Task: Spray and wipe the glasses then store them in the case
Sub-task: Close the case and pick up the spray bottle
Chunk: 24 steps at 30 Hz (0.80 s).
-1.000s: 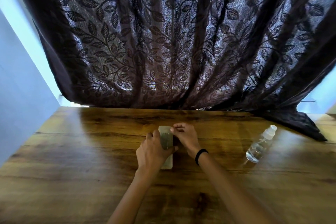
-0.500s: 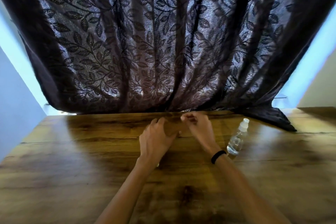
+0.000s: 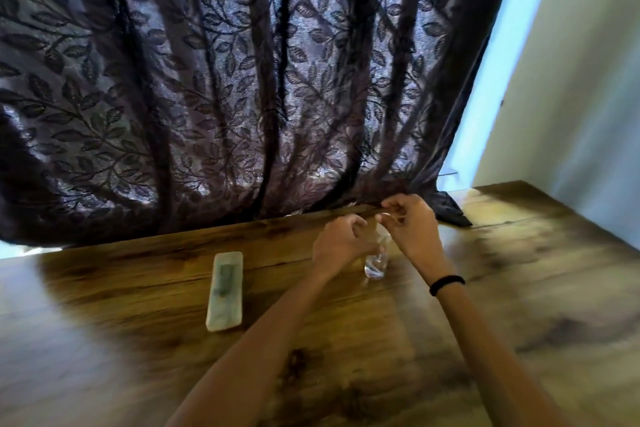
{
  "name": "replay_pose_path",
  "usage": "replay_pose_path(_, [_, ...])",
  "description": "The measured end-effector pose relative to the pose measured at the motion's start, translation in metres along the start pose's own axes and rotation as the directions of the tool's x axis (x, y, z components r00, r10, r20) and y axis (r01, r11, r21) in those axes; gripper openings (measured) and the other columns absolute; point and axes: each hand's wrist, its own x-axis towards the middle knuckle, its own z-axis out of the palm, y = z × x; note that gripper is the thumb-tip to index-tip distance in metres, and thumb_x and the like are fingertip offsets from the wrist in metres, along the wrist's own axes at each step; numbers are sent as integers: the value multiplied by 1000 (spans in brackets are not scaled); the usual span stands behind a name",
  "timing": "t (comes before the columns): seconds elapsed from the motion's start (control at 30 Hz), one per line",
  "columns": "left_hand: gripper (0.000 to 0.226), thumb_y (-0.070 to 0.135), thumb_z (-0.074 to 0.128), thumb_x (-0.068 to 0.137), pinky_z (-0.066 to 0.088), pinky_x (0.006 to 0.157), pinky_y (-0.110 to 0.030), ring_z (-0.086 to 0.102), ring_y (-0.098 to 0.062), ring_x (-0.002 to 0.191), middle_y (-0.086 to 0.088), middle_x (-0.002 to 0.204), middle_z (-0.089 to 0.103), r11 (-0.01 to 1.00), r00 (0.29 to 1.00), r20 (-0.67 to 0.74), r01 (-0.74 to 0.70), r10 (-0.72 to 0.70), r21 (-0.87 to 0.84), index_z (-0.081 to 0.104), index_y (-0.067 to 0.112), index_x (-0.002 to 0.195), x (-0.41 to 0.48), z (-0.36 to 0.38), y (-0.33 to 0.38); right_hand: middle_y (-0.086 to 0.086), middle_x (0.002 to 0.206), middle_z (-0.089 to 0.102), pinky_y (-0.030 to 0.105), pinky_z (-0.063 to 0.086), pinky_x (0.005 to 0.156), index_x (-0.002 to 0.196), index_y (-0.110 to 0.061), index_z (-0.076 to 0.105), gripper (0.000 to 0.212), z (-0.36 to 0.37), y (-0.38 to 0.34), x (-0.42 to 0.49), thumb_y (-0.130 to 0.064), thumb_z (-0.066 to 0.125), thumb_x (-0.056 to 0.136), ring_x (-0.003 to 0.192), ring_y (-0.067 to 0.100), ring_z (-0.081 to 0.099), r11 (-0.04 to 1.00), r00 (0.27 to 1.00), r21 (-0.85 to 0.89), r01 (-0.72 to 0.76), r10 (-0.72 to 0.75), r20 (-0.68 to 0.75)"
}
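A pale, translucent glasses case (image 3: 225, 291) lies lengthwise on the wooden table (image 3: 346, 340), with a dark shape showing through it. The glasses themselves cannot be made out. To its right stands a clear spray bottle (image 3: 375, 265), with only its lower part showing. My left hand (image 3: 341, 243) is curled around the bottle's upper body. My right hand (image 3: 412, 229) pinches at the bottle's top, where the cap is hidden by my fingers. The image is blurred there.
A dark leaf-patterned lace curtain (image 3: 242, 97) hangs along the table's far edge, and its hem (image 3: 446, 210) rests on the wood just behind my right hand. A pale wall (image 3: 571, 114) rises at the right.
Both hands have left the case and moved right to the spray bottle. The case now lies alone on the table. The view has swung to the right.
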Motion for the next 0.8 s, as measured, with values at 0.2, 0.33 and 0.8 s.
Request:
replay_pose_path(0.2, [35,41,72,71,43,65,-25,62,-14,92,5,97,69,996,998,30,-52,50,68,65,25,102,11,15,11,9,90,62,29,43,64,98,-10,63,15,11,18,-11,-13,64,82,80,24,58,999,999,-38,-30,31,37])
replay_pose_path(0.33, [24,42,67,74,48,66,-28,64,-15,88,5,91,71,993,997,-35,-64,68,99,69,29,94,12,15,10,8,88,62,30,43,64,95,-10,61,11,17,16,-10,-10,61,84,79,23,56,999,999,-18,-39,39,34])
replay_pose_path(0.8, [30,36,75,69,51,68,-33,65,-22,80,-5,83,71,983,978,-199,89,-56,161,72,21,95,12,-103,-72,-1,77,57,21,36,54,92,-9,60,7,111,-82,27,-13,59,86,73,14,52,981,967,178,71,-112,231])
